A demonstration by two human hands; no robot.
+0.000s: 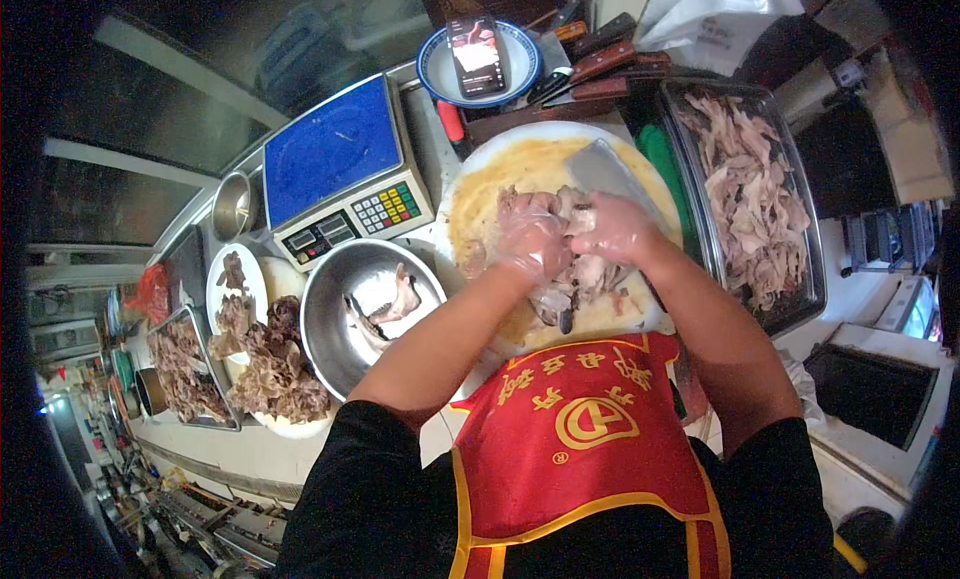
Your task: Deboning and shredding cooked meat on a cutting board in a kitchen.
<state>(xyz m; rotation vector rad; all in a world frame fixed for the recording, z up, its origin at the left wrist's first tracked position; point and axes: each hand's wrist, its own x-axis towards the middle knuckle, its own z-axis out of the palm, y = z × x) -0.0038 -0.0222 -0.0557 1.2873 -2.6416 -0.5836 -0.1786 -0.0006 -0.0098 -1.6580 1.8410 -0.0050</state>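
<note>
Both hands wear clear plastic gloves over a round cutting board (487, 174), white with yellowish stains. My left hand (534, 234) is closed on a piece of pale cooked meat (574, 204). Close against it, my right hand (616, 228) grips the same meat from the other side; the fingers hide much of it. More meat (596, 275) lies on the board under and in front of the hands, with a dark-tipped piece near the front. Behind my right hand a broad cleaver blade (611, 174) lies flat on the board.
A glass tray (817, 294) of sliced meat stands right. To the left are a steel bowl (322, 301) with bony pieces, a digital scale (337, 151), and a pile of meat (281, 376). Behind are several knives (600, 61) and a phone (478, 58) on a bowl (525, 58).
</note>
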